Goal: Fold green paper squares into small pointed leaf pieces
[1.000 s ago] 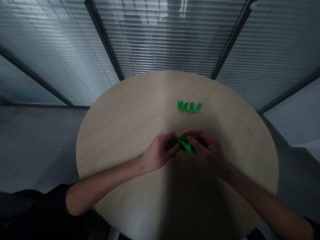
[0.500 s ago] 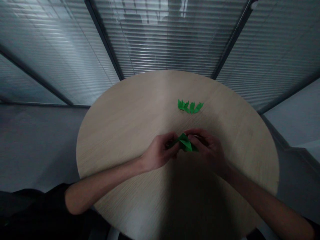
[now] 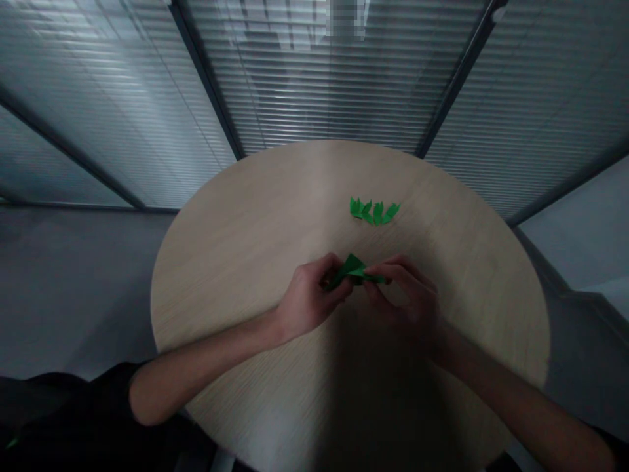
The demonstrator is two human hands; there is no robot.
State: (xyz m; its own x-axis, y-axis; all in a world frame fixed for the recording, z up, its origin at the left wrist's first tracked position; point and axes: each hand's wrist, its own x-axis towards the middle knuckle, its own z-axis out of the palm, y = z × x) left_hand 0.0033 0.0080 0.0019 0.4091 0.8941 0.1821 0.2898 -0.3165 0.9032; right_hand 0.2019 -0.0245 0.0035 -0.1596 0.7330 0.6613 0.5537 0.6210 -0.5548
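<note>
Over the near middle of the round wooden surface (image 3: 221, 314), our left hand (image 3: 309, 301) and right hand (image 3: 405, 295) pinch a folded green paper piece (image 3: 352, 269) between their fingers (image 3: 388, 270), with more green paper pieces (image 3: 374, 211) lying farther off.

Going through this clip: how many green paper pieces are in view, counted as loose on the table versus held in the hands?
Loose green paper pieces on the round wooden table: 4 (the leftmost may be two, hard to tell)
Green paper piece held between the left hand and right hand: 1
Total: 5
</note>
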